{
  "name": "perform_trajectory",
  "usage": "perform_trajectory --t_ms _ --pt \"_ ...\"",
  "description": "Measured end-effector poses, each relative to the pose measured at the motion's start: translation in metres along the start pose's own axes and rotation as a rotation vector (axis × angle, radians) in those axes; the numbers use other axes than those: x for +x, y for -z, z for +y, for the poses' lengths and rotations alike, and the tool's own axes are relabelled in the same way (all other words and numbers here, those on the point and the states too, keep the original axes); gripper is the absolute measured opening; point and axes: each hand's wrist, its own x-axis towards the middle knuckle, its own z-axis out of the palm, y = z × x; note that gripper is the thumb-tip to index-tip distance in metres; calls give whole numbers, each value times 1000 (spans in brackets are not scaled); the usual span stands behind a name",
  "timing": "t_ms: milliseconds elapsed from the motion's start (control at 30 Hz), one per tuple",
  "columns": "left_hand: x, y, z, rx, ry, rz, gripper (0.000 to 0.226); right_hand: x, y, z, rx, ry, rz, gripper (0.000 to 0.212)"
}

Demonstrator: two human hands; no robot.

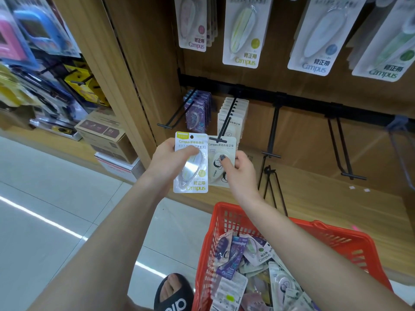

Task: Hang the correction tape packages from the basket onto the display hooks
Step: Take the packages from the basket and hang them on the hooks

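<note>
My left hand (167,161) grips a white correction tape package with yellow-green print (193,173), held upright in front of the shelf. My right hand (239,170) pinches a cream package with a cartoon figure (219,153); its top sits at the tip of a black display hook (225,126) that carries several matching cream packages (232,113). A red plastic basket (325,240) at the lower right holds several mixed correction tape packages (238,261).
Purple packages (198,108) hang on the hook to the left. Empty black hooks (272,135) (341,149) jut out to the right. Larger Campus packages (244,32) hang on the upper row. Cardboard boxes (105,133) stand at the left. My sandalled foot (173,292) is beside the basket.
</note>
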Motion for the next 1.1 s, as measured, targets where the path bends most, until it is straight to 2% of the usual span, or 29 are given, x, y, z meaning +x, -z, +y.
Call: perform_trajectory --t_ms 133,367,467,667,833,1000,1100 --pt "-2 0 2 -3 13 -2 23 8 -2 1 -1 -13 19 11" --pt "-6 -2 5 11 50 -13 23 65 -11 -15 -70 -247 127 36" --pt "-7 0 6 -4 63 -4 20 81 -15 -15 -122 -273 158 36" --pt "-9 2 7 19 46 36 21 64 -13 -9 -181 -338 142 54" --pt "-15 2 10 73 1 173 21 15 20 -4 -244 -381 -5 51" --pt "-35 -1 23 89 -201 259 10 -32 66 -18 -229 -387 -284 16" --pt "-62 -20 39 -18 -240 221 16 -51 101 -46 -160 -338 -415 14"
